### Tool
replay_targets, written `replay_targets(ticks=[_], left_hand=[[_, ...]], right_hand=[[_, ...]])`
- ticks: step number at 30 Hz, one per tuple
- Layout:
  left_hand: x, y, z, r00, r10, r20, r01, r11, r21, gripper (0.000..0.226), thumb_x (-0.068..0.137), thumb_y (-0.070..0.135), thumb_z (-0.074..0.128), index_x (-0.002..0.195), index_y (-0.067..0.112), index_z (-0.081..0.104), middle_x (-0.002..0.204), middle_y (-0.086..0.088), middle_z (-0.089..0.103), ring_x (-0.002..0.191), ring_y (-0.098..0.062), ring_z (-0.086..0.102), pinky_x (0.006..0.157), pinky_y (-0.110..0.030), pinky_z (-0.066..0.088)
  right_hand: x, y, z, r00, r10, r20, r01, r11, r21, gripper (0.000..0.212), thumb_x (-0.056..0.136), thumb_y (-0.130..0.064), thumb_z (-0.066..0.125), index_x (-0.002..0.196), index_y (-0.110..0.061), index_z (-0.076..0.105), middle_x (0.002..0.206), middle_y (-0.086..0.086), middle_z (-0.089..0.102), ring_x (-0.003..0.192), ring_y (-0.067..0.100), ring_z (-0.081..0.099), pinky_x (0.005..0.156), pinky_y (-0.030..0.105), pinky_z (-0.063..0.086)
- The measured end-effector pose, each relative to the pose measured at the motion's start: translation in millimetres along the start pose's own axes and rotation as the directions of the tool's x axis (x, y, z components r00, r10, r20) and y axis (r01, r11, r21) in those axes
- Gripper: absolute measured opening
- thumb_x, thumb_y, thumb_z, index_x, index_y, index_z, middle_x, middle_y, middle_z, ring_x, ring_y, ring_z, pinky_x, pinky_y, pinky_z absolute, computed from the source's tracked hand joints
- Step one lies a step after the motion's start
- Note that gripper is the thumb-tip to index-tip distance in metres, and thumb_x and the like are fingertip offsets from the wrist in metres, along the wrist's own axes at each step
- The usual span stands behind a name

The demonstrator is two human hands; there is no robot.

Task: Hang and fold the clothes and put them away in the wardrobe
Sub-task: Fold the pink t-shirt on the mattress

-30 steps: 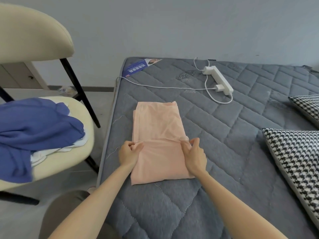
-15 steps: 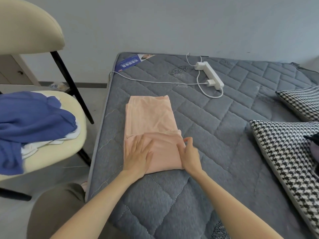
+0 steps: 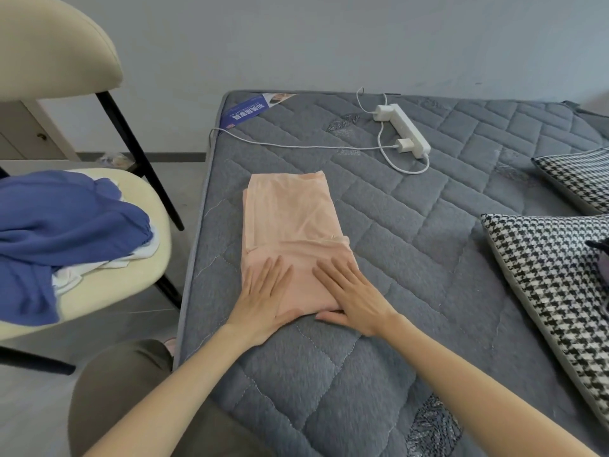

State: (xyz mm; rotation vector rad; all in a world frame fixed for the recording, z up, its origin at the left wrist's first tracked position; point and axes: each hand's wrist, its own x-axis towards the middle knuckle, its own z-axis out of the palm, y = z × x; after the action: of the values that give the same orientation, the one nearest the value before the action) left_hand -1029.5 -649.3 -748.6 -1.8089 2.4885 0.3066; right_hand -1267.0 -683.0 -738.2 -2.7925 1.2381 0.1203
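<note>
While the left hand (image 3: 263, 298) and right hand (image 3: 354, 296) lie flat, fingers straight, on the near fold of the peach garment (image 3: 290, 209), which rests on the grey mattress (image 3: 428, 258) by its left edge, smoothing outward evenly should set the crease. Half a second earlier the right hand gripped the fold's right edge; now it presses.

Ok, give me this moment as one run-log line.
phase: fold | left hand: pressing peach garment | right hand: pressing it | garment: on mattress | chair: blue clothes
</note>
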Motion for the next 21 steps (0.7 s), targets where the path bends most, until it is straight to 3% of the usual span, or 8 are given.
replay_targets(ticks=[5, 7, 8, 11, 14, 16, 18, 21], left_hand=[[-10, -14, -4, 0.989, 0.151, -0.001, -0.151, 0.986, 0.069, 0.087, 0.09, 0.062, 0.041, 0.151, 0.016, -0.002, 0.156, -0.019, -0.014, 0.144, -0.036, -0.014, 0.116, -0.043, -0.016], [-15, -16, -8, 0.977, 0.208, -0.051, -0.204, 0.976, 0.08, 0.082, 0.085, 0.049, 0.062, 0.148, 0.008, 0.028, 0.152, -0.028, 0.019, 0.141, -0.045, 0.018, 0.116, -0.053, 0.016], [-16, -18, -8, 0.972, 0.221, -0.076, -0.214, 0.973, 0.092, 0.08, 0.077, 0.042, 0.074, 0.141, 0.005, 0.043, 0.144, -0.031, 0.035, 0.133, -0.047, 0.035, 0.107, -0.056, 0.033], [-18, -22, -8, 0.966, 0.249, -0.068, -0.237, 0.96, 0.146, 0.085, 0.053, 0.028, 0.092, 0.127, 0.002, 0.059, 0.129, -0.029, 0.054, 0.117, -0.043, 0.055, 0.089, -0.053, 0.051], [-18, -24, -11, 0.972, 0.231, -0.045, -0.22, 0.962, 0.164, 0.09, 0.043, 0.018, 0.095, 0.125, 0.002, 0.061, 0.127, -0.028, 0.056, 0.115, -0.04, 0.058, 0.087, -0.047, 0.053], [-20, -24, -13, 0.972, 0.226, -0.06, -0.219, 0.97, 0.101, 0.08, 0.068, 0.003, 0.081, 0.139, 0.002, 0.044, 0.142, -0.029, 0.04, 0.132, -0.04, 0.043, 0.107, -0.04, 0.04], [-22, -31, -15, 0.983, 0.186, -0.003, -0.186, 0.982, -0.038, 0.066, 0.095, -0.002, 0.047, 0.151, 0.015, 0.019, 0.159, -0.014, 0.012, 0.147, -0.025, 0.014, 0.118, -0.027, 0.012], [-31, -38, -25, 0.991, 0.127, 0.035, -0.118, 0.972, -0.203, 0.058, 0.101, 0.001, 0.033, 0.152, 0.025, 0.019, 0.159, 0.001, 0.014, 0.146, -0.014, 0.017, 0.117, -0.025, 0.015]], right_hand=[[3, 15, -1, 0.997, -0.064, 0.045, 0.067, 0.995, -0.072, 0.08, 0.094, -0.062, 0.035, 0.154, -0.015, 0.011, 0.161, 0.008, 0.009, 0.149, 0.027, 0.01, 0.122, 0.039, 0.004], [0, 18, -1, 0.995, -0.096, 0.027, 0.097, 0.994, -0.04, 0.075, 0.095, -0.057, 0.039, 0.153, -0.014, 0.018, 0.159, 0.013, 0.015, 0.147, 0.032, 0.015, 0.121, 0.043, 0.011], [-3, 18, 0, 0.994, -0.109, 0.013, 0.11, 0.994, -0.027, 0.073, 0.095, -0.054, 0.041, 0.152, -0.012, 0.021, 0.158, 0.016, 0.019, 0.146, 0.035, 0.019, 0.12, 0.046, 0.015], [-8, 17, 1, 0.993, -0.113, -0.037, 0.111, 0.993, -0.043, 0.071, 0.096, -0.039, 0.052, 0.15, -0.007, 0.019, 0.152, 0.029, 0.023, 0.142, 0.043, 0.024, 0.118, 0.049, 0.021], [-9, 11, 1, 0.995, -0.031, 0.09, 0.044, 0.989, -0.138, 0.078, 0.098, -0.023, 0.045, 0.147, -0.011, -0.015, 0.157, 0.026, -0.002, 0.147, 0.04, 0.0, 0.121, 0.041, -0.001], [-10, 6, -3, 0.988, 0.015, 0.151, 0.009, 0.987, -0.161, 0.077, 0.099, -0.016, 0.042, 0.148, -0.01, -0.018, 0.158, 0.024, -0.008, 0.147, 0.038, -0.006, 0.12, 0.039, -0.004], [-11, 1, -14, 0.978, 0.055, 0.199, -0.028, 0.99, -0.14, 0.073, 0.1, -0.013, 0.041, 0.151, -0.009, -0.011, 0.16, 0.019, -0.006, 0.148, 0.034, -0.002, 0.118, 0.035, 0.007], [-16, -2, -30, 0.973, 0.098, 0.21, -0.099, 0.995, -0.004, 0.071, 0.098, -0.016, 0.047, 0.154, -0.017, 0.004, 0.161, 0.009, 0.009, 0.145, 0.026, 0.022, 0.106, 0.035, 0.035]])
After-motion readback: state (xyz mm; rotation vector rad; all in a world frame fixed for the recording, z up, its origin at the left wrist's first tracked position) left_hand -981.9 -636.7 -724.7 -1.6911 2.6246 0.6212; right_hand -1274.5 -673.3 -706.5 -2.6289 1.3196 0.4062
